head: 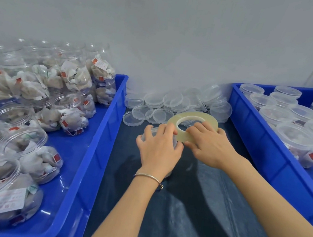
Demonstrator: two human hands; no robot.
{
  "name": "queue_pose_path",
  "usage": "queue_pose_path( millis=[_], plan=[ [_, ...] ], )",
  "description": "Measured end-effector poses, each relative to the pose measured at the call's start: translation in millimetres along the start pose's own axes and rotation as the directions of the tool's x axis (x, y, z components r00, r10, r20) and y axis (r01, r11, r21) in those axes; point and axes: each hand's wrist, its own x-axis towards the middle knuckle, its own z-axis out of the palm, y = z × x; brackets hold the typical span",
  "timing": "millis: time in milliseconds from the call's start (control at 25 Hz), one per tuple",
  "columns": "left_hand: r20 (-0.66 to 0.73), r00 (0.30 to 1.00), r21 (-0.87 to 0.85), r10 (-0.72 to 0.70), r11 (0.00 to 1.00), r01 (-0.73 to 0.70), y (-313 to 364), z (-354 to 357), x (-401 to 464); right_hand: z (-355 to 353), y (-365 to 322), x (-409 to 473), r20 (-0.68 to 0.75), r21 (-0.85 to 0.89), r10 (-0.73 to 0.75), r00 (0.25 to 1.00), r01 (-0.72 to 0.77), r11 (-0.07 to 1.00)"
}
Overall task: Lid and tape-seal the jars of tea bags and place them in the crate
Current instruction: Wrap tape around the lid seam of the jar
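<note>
At frame centre, the left hand (159, 148) curls over a clear plastic jar (146, 135) on the dark, wrinkled table (199, 212); the right hand (206, 144) pinches a glossy, translucent tape roll (192, 122) against it, between smooth blue crates (97, 140)

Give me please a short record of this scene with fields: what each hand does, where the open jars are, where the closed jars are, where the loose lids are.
left hand: left hand grips the top of the jar on the dark cloth
right hand: right hand holds the tape roll beside the jar
open jars: in the left crate, filled with tea bags, without lids
closed jars: in the right crate, with lids on
loose lids: loose lids piled between the crates, by the wall
</note>
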Motion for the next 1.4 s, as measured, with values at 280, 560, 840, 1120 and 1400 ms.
queue_pose_path(
  millis=[280,560,840,1120,1400],
  plan=[
    [-0.062,0.997,-0.042,0.038,0.998,-0.041,-3.4,2.2,2.7,1.4,-9.8,-2.7,-0.023,-0.017,0.055,0.998,-0.056,0.998],
    [-0.047,0.994,-0.046,0.099,0.994,-0.102,-10.0,1.6,5.4,1.7,-10.6,-9.1,-0.065,-0.006,0.125,0.99,-0.125,0.992],
    [-0.054,0.995,-0.01,0.089,0.996,-0.09,-9.0,3.0,9.5,4.7,-21.6,-9.3,-0.073,-0.018,0.19,0.979,-0.192,0.981],
    [0.02,0.997,-0.076,0.078,0.994,-0.076,-6.0,0.9,31.0,-0.7,-44.6,-7.5,-0.137,-0.094,0.353,0.925,-0.367,0.925],
    [0.064,0.969,-0.256,-0.239,0.934,0.247,-21.0,-22.8,71.8,-30.9,-87.9,-31.1,-0.379,0.141,0.381,0.843,-0.354,0.925]
  ],
)
